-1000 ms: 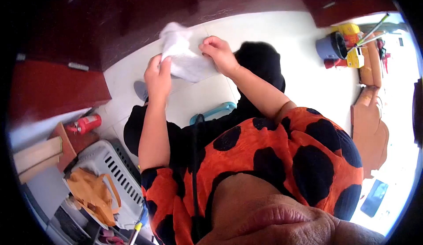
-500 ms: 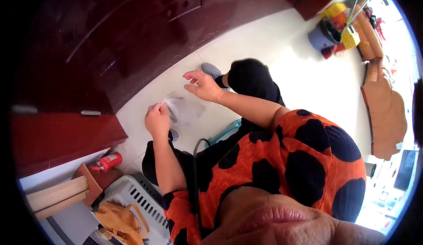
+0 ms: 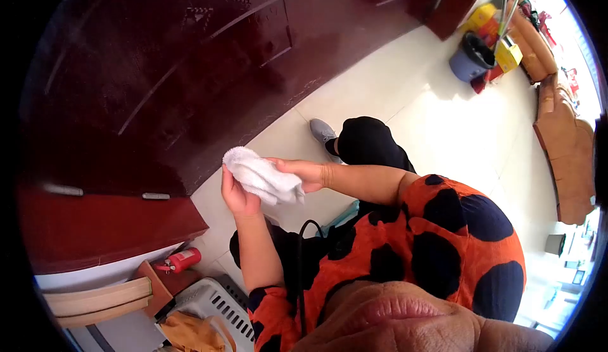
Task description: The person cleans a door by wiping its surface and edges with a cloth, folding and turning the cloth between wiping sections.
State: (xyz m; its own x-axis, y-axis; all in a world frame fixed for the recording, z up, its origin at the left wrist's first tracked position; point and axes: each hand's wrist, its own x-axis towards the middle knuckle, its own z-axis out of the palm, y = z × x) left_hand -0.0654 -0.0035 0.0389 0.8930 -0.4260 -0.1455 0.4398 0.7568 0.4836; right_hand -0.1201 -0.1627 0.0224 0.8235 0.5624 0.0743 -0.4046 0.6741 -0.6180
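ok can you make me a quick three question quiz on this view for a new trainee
1. What do the left hand and right hand both hold? a) a mug b) a white cloth c) a brush
2. True or false: the white cloth is lying flat on the floor.
3. Fill in the colour: the fire extinguisher near the grey slotted crate is ____.

Key: 1. b; 2. False, it is bunched between the two hands; 3. red
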